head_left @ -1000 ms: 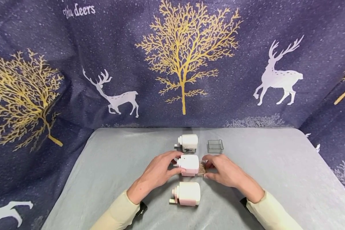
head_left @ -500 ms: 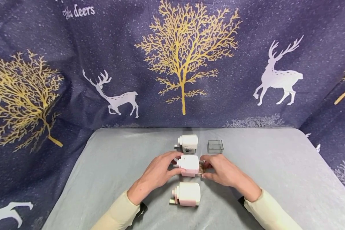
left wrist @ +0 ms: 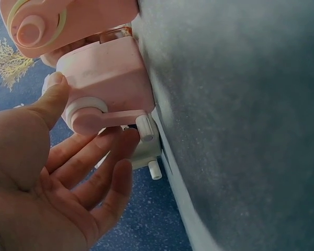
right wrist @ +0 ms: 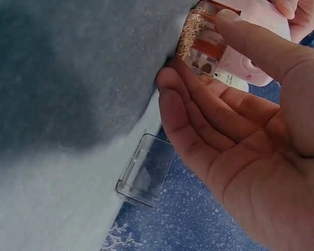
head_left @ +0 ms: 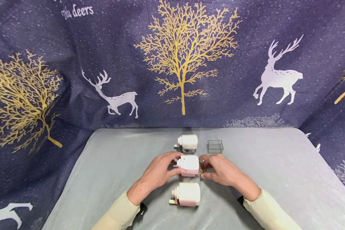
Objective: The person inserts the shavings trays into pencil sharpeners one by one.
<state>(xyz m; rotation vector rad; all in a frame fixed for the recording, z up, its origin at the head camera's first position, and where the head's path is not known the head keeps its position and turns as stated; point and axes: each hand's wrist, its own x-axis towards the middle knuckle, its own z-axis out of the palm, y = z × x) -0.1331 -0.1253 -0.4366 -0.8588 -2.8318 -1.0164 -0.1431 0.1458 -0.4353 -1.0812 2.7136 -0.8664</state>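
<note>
A pink-and-white crank pencil sharpener stands in the middle of a row of three. My left hand grips it from the crank side, thumb on the near face and fingers on the far side. On its other side, my right hand pinches a clear shavings drawer between thumb and fingers. Brown shavings fill part of the drawer, which sits partly inside the sharpener's body. The left wrist view shows the crank beside my left fingers.
A second pink sharpener stands nearer me, and a white one farther back. An empty-looking clear drawer lies right of the white sharpener. The grey-covered table ends at a dark printed cloth.
My right hand has shifted slightly left, and less of the shavings drawer shows outside the middle sharpener. The left hand keeps its hold in the same place.
</note>
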